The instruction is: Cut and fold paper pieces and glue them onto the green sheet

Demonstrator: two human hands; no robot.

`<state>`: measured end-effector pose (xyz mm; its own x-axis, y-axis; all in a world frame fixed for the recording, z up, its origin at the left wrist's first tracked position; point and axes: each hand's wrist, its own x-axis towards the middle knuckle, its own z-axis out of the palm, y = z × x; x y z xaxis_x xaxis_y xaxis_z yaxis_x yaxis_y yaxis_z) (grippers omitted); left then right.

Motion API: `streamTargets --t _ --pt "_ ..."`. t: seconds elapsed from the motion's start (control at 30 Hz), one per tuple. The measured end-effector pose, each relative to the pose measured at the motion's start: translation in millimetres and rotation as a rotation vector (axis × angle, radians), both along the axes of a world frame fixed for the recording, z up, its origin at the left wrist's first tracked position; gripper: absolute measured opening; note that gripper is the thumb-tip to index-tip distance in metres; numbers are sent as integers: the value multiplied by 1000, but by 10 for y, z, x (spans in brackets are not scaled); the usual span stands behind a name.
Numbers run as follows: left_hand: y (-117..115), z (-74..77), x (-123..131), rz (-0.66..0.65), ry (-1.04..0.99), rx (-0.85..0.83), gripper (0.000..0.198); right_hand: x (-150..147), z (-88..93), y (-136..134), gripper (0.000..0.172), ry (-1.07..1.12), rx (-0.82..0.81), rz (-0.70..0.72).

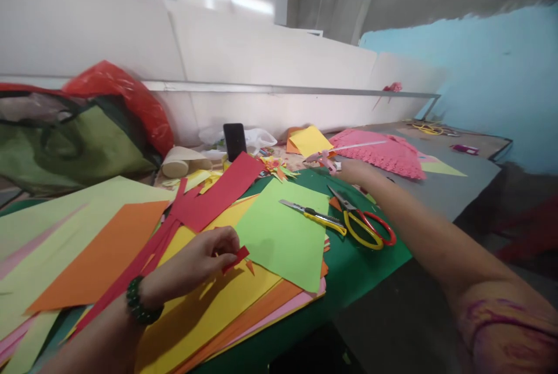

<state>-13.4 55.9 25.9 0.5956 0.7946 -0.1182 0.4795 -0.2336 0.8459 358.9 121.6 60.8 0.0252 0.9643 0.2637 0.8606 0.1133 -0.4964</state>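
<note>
My left hand (218,249), with a dark green bead bracelet (143,301) at its wrist, pinches a small strip of red paper (236,260). It is above a stack of coloured paper topped by yellow paper (213,310), and a tiny orange paper piece (249,267) is beside its fingertips. Far forward on the right, my right hand (328,163) reaches near some yellow paper (311,141); its fingers are small and blurred, so what they hold, if anything, is unclear. Between the hands, a yellow utility knife (320,218) lies on light green paper (283,234), beside open scissors (361,220) with red and yellow handles.
Red paper (226,191) and orange paper (104,252) lie on the left. Behind them are a paper roll (176,164), an upright phone (234,141), folded paper scraps (279,167) and a green bag (78,147). Pink frilled material (379,150) spreads at the right on the table.
</note>
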Motion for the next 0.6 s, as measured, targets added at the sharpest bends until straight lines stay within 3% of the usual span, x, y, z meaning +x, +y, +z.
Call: streamTargets --t 0.1,0.2,0.27,0.37,0.4,0.47,0.6 --pt "-43 26 19 -118 43 -13 23 45 8 -6 39 -162 -143 -33" --pt "-2 15 -25 -165 65 -90 28 -278 17 -299 43 -266 -250 108" --pt "73 -9 -96 -67 -8 -102 38 -611 -19 -597 57 -300 -311 291" --pt "204 -34 -236 178 -155 -37 51 -1046 -128 -1012 104 -386 -500 769" --pt "240 -35 -279 248 -171 -10 52 -1131 -165 -1109 108 -418 -543 824" --pt "286 -28 -342 337 -178 22 54 -1195 -215 -1229 106 -440 -596 811" --pt "297 10 -369 365 -207 7 56 -1055 -187 -1277 67 -381 -561 739"
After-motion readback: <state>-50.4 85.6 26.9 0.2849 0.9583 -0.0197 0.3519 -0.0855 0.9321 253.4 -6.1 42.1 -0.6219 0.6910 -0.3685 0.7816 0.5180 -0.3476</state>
